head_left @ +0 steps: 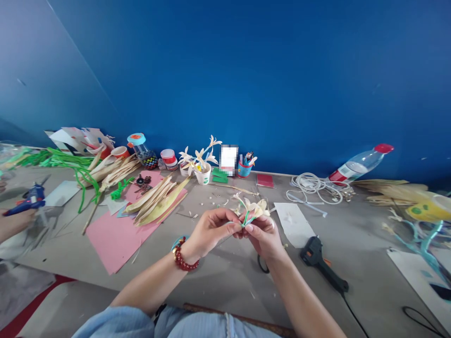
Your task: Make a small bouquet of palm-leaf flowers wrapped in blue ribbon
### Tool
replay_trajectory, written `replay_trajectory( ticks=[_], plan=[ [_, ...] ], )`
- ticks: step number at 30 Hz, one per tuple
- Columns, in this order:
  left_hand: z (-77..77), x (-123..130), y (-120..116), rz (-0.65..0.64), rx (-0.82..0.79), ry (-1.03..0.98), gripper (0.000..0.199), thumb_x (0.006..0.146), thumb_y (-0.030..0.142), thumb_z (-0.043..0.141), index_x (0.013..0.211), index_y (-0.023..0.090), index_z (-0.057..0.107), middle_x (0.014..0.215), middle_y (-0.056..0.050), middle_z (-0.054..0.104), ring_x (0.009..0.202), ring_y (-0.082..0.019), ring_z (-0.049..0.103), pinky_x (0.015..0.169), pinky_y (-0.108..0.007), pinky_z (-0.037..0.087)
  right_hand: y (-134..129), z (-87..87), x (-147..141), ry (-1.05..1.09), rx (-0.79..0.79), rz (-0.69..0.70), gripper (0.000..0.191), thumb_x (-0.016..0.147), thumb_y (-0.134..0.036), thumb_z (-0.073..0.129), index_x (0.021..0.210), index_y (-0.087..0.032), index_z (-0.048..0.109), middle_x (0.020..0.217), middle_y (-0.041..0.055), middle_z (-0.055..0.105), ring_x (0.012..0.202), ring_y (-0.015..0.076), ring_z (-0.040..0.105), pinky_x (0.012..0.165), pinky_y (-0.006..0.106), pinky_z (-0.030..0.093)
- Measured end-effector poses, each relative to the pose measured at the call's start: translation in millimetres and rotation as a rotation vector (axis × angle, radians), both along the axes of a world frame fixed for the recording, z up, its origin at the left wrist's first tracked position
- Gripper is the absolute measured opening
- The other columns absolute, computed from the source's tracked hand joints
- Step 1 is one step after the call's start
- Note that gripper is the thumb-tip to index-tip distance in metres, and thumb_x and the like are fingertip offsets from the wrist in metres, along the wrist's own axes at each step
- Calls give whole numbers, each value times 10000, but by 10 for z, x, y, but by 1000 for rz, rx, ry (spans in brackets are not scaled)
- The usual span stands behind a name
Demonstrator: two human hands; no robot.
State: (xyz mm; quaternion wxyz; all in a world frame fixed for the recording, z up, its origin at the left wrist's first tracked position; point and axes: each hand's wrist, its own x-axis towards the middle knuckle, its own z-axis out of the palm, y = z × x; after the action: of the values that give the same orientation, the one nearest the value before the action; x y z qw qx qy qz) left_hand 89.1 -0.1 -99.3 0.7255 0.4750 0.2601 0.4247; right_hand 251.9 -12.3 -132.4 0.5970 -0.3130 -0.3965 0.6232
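Note:
In the middle of the head view, a cream-coloured handmade flower [259,206] with a green stem is held just above the table. My left hand [218,227] pinches the stem from the left, thumb and forefinger pressed together. My right hand [262,234] grips the same stem and the flower's base from the right, fingers closed. The fingertips nearly meet, hiding part of the stem. Behind them, a white paper cup [203,176] holds several similar flowers [199,159]. To the right of my right hand lies a black glue gun [322,263], its cord running toward the front edge.
Pink paper [116,239] and dried husks [155,202] lie left. A plastic bottle [362,164] leans against the blue wall beside a coiled white cable [310,188]. White paper [294,223] lies right. At far left, another person's hand [17,223] is near a blue glue gun [31,197].

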Motion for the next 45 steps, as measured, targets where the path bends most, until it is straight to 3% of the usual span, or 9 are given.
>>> replay_trajectory(
  ticks=[8,17,25,30,33,36,41,45],
  plan=[
    [7,5,-1,-45,-78,11,268,718,356,829,725,136,676,676,-37,684,618,-131,616,650,-266,482,15,1,25,17,-7,98,276,636,-411,880,741,-193,747,574,11,674,480,163,599,471,290,476],
    [26,7,-5,32,31,74,243,776,360,776,751,141,672,710,-51,687,684,-161,626,678,-287,481,22,-73,10,-8,24,-23,259,660,-402,871,763,-211,731,649,5,682,506,146,579,484,288,482],
    [27,-15,50,-100,-142,27,284,682,354,849,680,139,665,653,-30,674,619,-141,614,638,-271,471,18,-83,38,-37,39,97,257,683,-430,856,712,-206,734,589,3,657,512,168,610,494,301,477],
    [16,1,30,-22,-80,58,234,749,340,801,724,137,687,689,-37,693,673,-144,629,718,-280,484,24,-81,25,-33,52,34,234,706,-405,845,739,-200,737,612,-1,627,542,152,584,507,292,483],
    [10,8,11,47,45,135,187,820,313,732,759,142,688,738,-54,712,737,-174,654,749,-299,494,32,-97,16,-36,65,-30,225,713,-388,840,739,-198,724,625,-6,606,553,143,562,506,283,483],
    [28,11,-15,149,336,299,153,871,249,664,754,153,686,757,-58,716,763,-183,661,761,-304,498,37,-121,10,-45,80,-93,230,708,-373,844,715,-196,697,636,-7,604,558,139,556,504,276,483],
    [5,40,-78,446,841,519,84,881,131,605,850,186,659,829,-58,724,787,-173,660,761,-296,519,28,-200,-14,-51,101,-212,222,719,-338,842,708,-193,674,644,-14,632,524,114,561,500,254,483],
    [-58,74,-91,543,1053,576,127,876,84,589,897,201,632,851,-61,733,792,-178,660,774,-315,527,-3,-230,-52,-49,125,-301,198,727,-300,844,716,-205,671,645,-28,665,499,94,576,496,221,480]
  ],
)
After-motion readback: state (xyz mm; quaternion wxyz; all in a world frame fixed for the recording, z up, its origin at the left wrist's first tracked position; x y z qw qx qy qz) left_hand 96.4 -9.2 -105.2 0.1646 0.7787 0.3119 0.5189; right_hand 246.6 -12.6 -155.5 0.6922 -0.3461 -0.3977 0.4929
